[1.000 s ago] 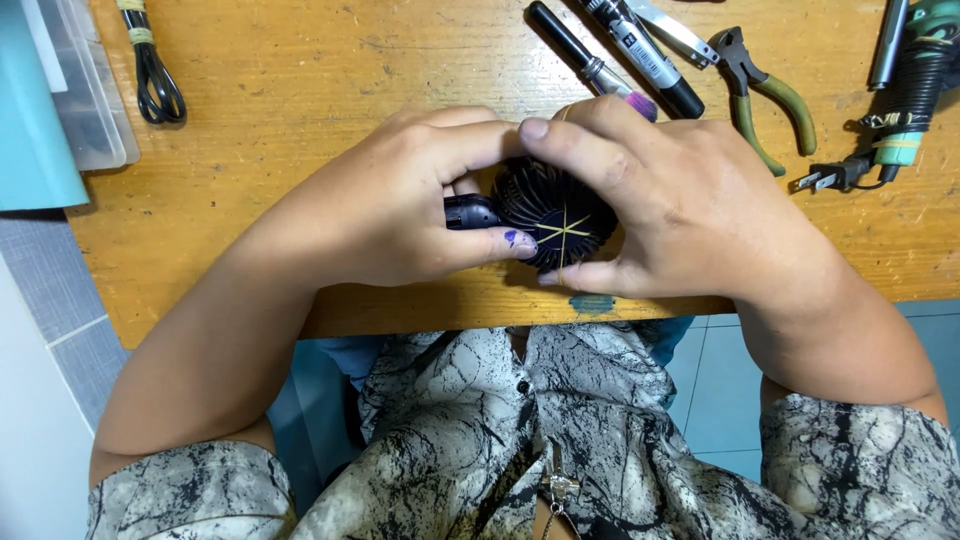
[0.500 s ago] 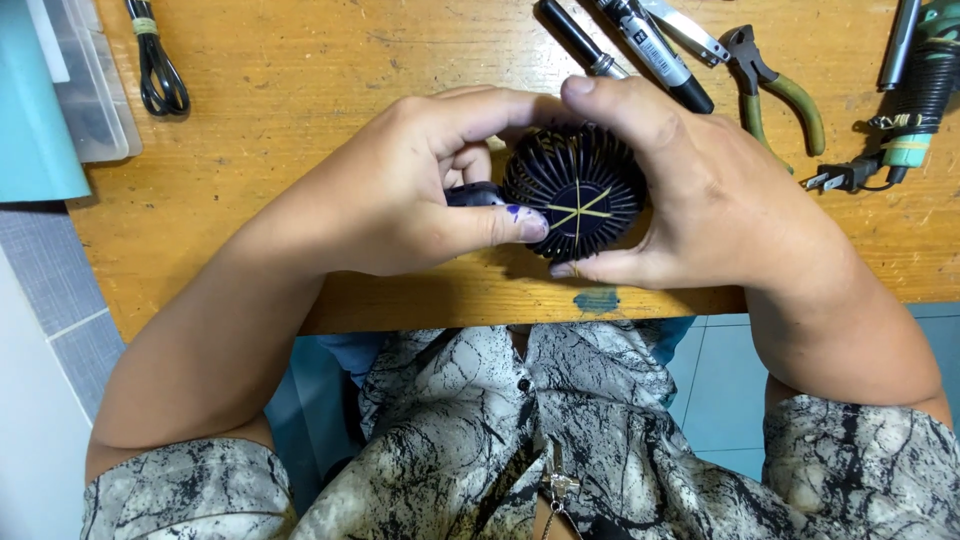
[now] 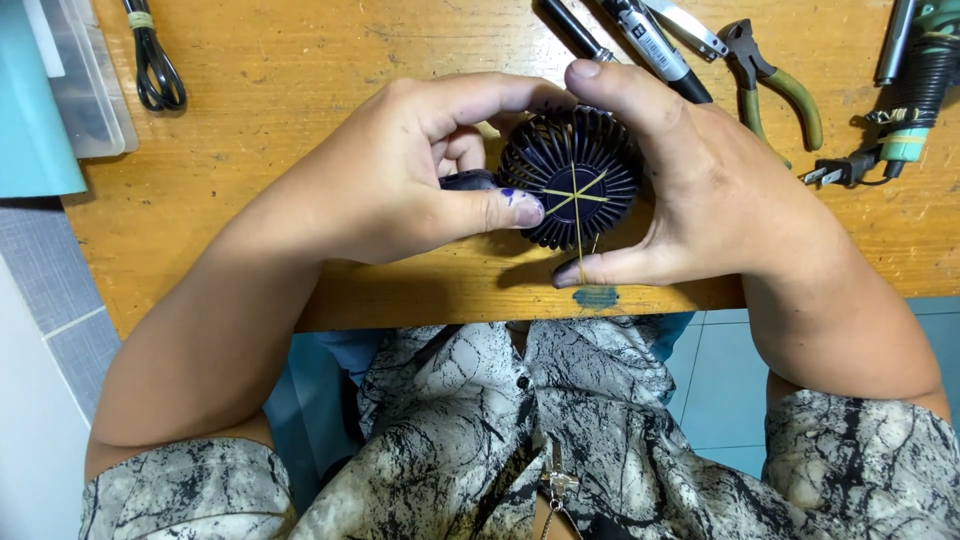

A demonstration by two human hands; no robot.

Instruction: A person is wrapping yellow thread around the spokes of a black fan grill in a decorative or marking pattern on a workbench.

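- Fan head, a black round ribbed grille crossed by yellow rubber bands, sits above the wooden table edge, between both hands.
- Left hand, at its 9 o'clock, closes thumb and fingers on the grille, steadying it.
- Right hand, at 3 o'clock, wraps the rim, thumb below pinning a band.
- Pliers lie at 1 o'clock, within reach.

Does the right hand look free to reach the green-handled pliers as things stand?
Probably not at once: the right hand is wrapped around the black finned disc. The pliers lie uncovered just beyond it.
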